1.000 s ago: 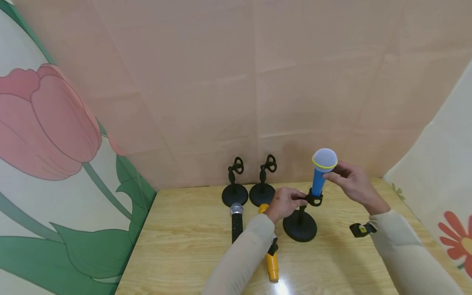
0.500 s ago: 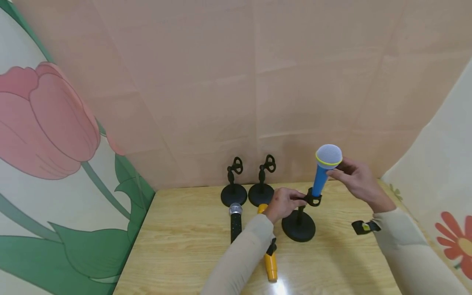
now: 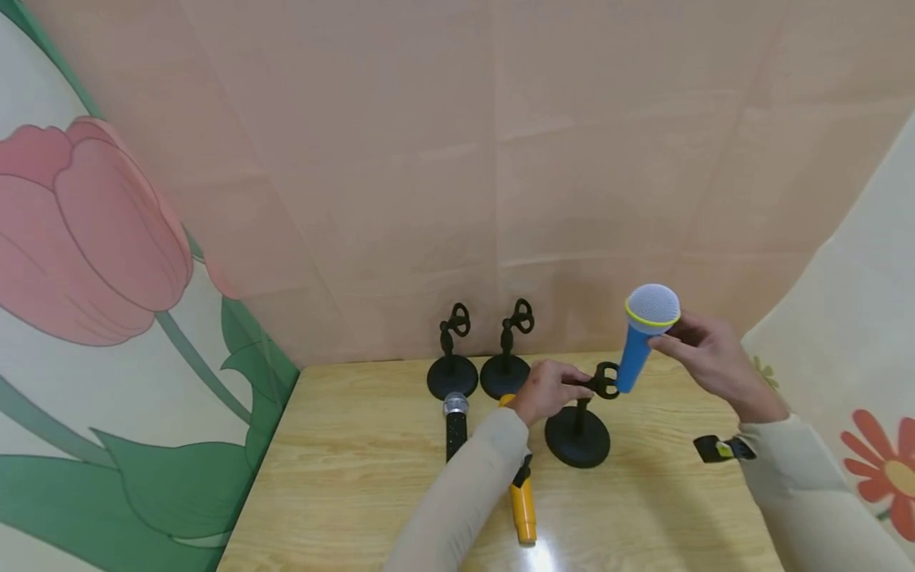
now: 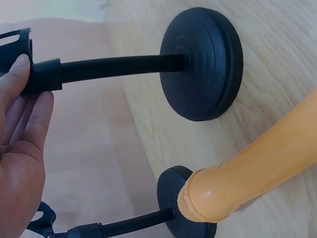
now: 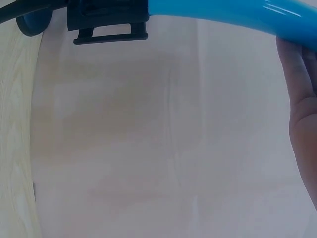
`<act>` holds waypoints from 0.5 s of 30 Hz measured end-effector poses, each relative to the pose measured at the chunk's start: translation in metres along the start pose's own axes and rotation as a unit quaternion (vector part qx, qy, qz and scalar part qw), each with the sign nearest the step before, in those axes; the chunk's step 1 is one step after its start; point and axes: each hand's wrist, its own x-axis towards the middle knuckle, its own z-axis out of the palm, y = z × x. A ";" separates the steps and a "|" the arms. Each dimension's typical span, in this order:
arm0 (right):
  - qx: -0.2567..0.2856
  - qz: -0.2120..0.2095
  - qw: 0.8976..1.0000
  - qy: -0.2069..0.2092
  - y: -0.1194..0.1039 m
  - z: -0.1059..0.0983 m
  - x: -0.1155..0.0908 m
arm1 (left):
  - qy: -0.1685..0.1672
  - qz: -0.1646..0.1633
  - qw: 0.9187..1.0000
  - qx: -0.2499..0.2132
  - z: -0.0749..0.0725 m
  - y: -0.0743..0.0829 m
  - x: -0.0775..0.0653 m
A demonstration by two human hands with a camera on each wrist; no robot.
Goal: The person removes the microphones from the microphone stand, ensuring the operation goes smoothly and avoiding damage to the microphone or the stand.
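My right hand (image 3: 715, 357) pinches a blue toy microphone (image 3: 635, 357) just under its white mesh head and yellow ring. The microphone is tilted, its lower end right beside the clip of a black microphone stand (image 3: 579, 437). My left hand (image 3: 549, 391) grips that stand near its clip (image 3: 604, 380). In the left wrist view, thumb and fingers close around the stand's top (image 4: 45, 74), above its round base (image 4: 203, 64). The right wrist view shows the blue handle (image 5: 223, 12) overlapping the dark clip (image 5: 109, 20).
Two more black microphone stands, one at left (image 3: 453, 373) and one beside it (image 3: 505, 373), stand at the table's back edge. A black microphone (image 3: 456, 425) with a silver head and an orange microphone (image 3: 524, 512) lie on the wooden table (image 3: 343, 461), partly behind my left arm.
The blue microphone has come out of the stand's clip, moving up and then right with my right hand. My left hand stays on the stand.
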 end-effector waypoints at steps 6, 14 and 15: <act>-0.004 0.020 1.000 -0.008 0.008 -0.001 -0.011 | -0.009 0.006 1.000 0.023 0.000 0.001 0.005; -0.016 0.029 0.999 0.000 0.016 0.005 -0.023 | 0.004 -0.008 0.999 0.040 -0.001 0.003 0.008; -0.013 0.024 1.000 0.002 0.017 0.007 -0.024 | 0.008 -0.009 0.999 0.040 0.000 0.003 0.009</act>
